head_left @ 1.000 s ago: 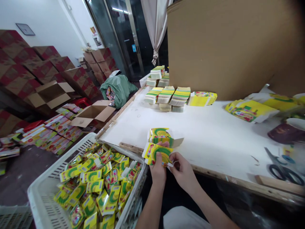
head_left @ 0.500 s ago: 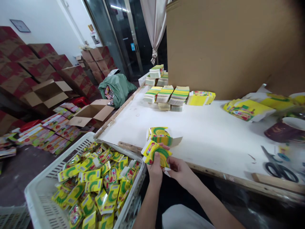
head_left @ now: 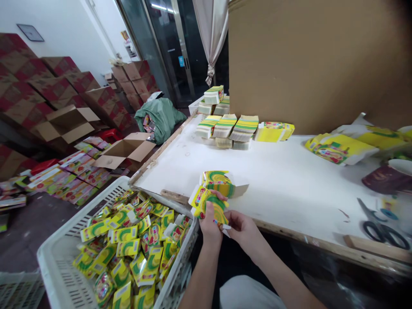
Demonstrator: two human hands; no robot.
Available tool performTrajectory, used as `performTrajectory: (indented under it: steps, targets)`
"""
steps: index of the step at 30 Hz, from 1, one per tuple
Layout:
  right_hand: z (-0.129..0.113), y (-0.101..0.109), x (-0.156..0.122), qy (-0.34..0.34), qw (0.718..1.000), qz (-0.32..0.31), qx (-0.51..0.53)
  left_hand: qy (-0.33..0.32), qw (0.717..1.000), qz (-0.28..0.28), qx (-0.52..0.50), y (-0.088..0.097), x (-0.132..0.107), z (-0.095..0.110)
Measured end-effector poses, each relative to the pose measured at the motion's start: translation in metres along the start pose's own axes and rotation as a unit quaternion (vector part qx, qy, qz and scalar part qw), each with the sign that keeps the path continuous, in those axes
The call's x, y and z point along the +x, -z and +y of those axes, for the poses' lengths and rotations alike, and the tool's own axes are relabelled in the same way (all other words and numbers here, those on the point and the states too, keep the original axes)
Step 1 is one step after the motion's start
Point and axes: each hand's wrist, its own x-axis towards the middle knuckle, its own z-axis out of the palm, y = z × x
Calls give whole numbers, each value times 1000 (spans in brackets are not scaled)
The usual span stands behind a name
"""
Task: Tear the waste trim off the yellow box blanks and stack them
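My left hand [head_left: 210, 228] is wrapped round a small yellow-and-green printed carton [head_left: 201, 201], thumb lying across its front. At the carton's lower end, white flaps stick out, and the fingers of my right hand [head_left: 244, 231] are pinched together on them. Some of those fingertips are hidden. Just beyond, on the table's front edge, lies another stack of the same cartons [head_left: 219, 177]. To the left below stands a white plastic crate [head_left: 53, 257] holding many yellow cartons [head_left: 125, 234].
Bundled flat cartons [head_left: 244, 128] line the back of the white table [head_left: 283, 171]. Scissors [head_left: 380, 229], a wood strip [head_left: 373, 246] and a dark cup [head_left: 386, 178] lie at right. A brown cardboard panel [head_left: 309, 64] stands behind. Open boxes [head_left: 128, 150] are on the floor.
The held carton has tilted and shifted slightly left, and its lower flap end shows more. My right fingers stay at that end. The whole view has shifted slightly.
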Motion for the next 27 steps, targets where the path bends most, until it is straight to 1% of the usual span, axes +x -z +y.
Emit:
performTrajectory:
  steps: [3, 5, 7, 11, 13, 15, 17, 19, 22, 23, 25, 27]
  targets:
    - [-4, 2, -2, -19, 998, -27, 47, -2, 1000, -9, 20, 3, -1, -3]
    - [-4, 2, -2, -29, 997, -44, 55, 0, 1000, -19, 21, 6, -2, -6]
    - [-2, 2, -2, -31, 997, -44, 48, 8, 1000, -20, 19, 7, -4, -8]
    - [3, 0, -1, 8, 1000, -13, -6, 30, 1000, 0, 9, 5, -5, -7]
    - [2, -2, -2, 30, 999, -9, -35, 43, 999, -1, 4, 3, -4, -3]
    - [-2, -5, -5, 34, 999, -12, -35, 50, 999, -7, -1, 0, -3, 0]
    - [-7, -7, -9, 18, 1000, -15, 8, 47, 999, -17, -4, -3, -1, 2]
    - [-10, -8, -10, -1, 997, -21, 73, 48, 999, -24, -10, -4, 0, 3]
    - [-9, -4, -6, -9, 991, -30, 132, 65, 996, -46, -26, -1, 1, 5]
    - [-7, -1, -4, -5, 991, -25, 128, 75, 995, -61, -32, 1, 2, 6]
    - [-2, 6, 2, 10, 996, -2, 88, 87, 992, -86, -38, 4, 3, 10]
    - [3, 12, 6, 38, 998, 32, 32, 82, 992, -89, -25, 5, 3, 13]
